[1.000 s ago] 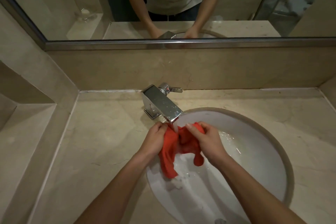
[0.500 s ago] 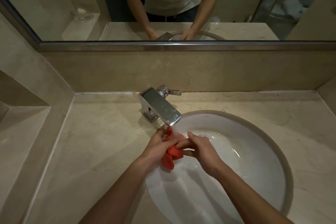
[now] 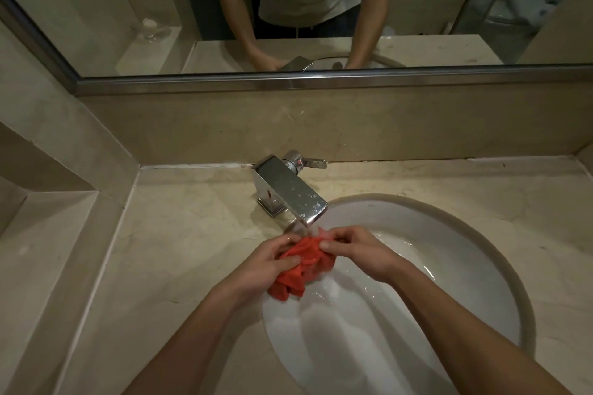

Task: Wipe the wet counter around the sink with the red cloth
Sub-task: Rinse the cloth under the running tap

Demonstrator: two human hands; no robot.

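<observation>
1. Head view: both hands, left hand (image 3: 268, 261) and right hand (image 3: 359, 250), each a curled grip bunching the red cloth (image 3: 305, 266).
2. Cloth sits under the faucet (image 3: 290, 194), over the sink (image 3: 481, 260), likely rinsing before the tabletop (image 3: 179, 250) gets wiped.

Beige marble counter (image 3: 179, 253) — chrome tap (image 3: 288, 196) mounted; white sink (image 3: 465, 266) inset.

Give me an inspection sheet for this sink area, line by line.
Surface: beige stone counter, wet sheen by the faucet base.
Job's things: red cloth bunched over the white sink, under the chrome faucet, water running.
Clutter: nothing seen.
Grips: left hand and right hand both grip the cloth.
Cables: nothing seen.
Surroundings: mirror above, stepped ledge at left.
</observation>
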